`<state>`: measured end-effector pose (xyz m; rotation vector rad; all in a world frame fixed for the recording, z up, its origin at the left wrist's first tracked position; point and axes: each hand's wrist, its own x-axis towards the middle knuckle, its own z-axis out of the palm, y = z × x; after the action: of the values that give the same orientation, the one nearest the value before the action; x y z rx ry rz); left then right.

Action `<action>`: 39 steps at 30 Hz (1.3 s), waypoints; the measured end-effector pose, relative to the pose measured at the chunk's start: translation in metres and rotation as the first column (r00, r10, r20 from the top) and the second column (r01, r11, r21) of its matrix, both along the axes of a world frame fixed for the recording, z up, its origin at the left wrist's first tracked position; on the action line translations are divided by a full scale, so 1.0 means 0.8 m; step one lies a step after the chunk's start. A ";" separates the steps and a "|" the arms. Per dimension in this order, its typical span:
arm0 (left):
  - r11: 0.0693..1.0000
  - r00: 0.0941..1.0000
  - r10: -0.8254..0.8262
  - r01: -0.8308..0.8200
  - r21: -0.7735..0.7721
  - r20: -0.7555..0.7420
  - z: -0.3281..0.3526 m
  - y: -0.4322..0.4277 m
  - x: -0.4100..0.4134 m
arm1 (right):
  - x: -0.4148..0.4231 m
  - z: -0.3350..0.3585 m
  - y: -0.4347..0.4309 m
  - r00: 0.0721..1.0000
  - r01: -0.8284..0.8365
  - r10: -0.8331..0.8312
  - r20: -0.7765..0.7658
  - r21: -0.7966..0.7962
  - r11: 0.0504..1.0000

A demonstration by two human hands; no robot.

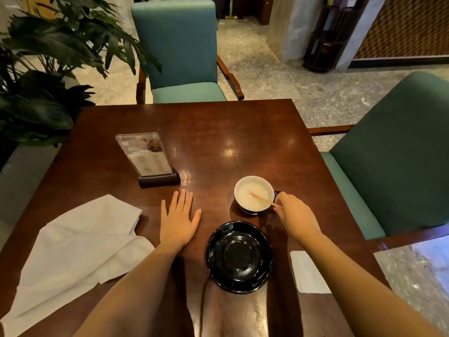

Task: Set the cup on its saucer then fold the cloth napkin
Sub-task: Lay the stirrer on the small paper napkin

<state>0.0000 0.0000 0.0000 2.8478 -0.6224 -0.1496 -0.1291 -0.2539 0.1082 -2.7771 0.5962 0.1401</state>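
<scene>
The round white-lined ceramic cup (254, 193) stands on the dark polished wooden table (218, 132), just beyond the glossy black round saucer (239, 256) and apart from it. It holds pale liquid and a thin wooden stirrer (263, 200). The right hand (295, 216) pinches the dark handle; the left hand (178, 221) lies flat and released on the table. Risk: a tilted lift would likely spill the liquid or tip the stirrer out. An off-centre landing could rock the cup. The rumpled white cloth napkin (80, 249) lies left, unfolded.
</scene>
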 end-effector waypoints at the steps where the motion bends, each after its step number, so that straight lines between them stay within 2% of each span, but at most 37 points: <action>1: 1.000 1.000 0.005 -0.005 0.016 -0.002 0.002 0.000 0.000 | 0.000 0.000 0.000 1.000 0.007 -0.007 -0.008 -0.001 1.000; 5: 0.999 0.999 0.002 -0.003 0.038 0.043 -0.002 0.001 0.002 | 0.002 0.000 0.001 0.999 0.006 -0.008 -0.047 -0.045 0.999; 13: 0.999 0.999 0.004 -0.007 0.050 0.046 -0.003 0.000 0.002 | 0.004 0.022 0.002 0.988 -0.118 0.098 -0.118 -0.177 0.977; 24: 0.998 1.000 0.005 -0.006 0.065 0.009 0.000 -0.001 0.002 | -0.016 0.043 0.000 0.972 -0.138 0.082 -0.222 -0.249 0.959; 35: 0.993 0.991 0.025 -0.010 0.115 -0.128 0.014 -0.007 0.003 | -0.048 0.037 0.006 0.989 -0.068 0.042 -0.141 -0.187 0.980; 39: 0.994 0.986 0.083 -0.071 0.082 -0.145 0.013 -0.014 -0.012 | -0.056 0.027 0.009 0.996 -0.024 0.009 -0.089 -0.167 0.986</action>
<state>-0.0098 -0.0112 0.0100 2.8941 -0.4852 -0.3764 -0.1740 -0.2469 0.1300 -2.9519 0.6334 0.2262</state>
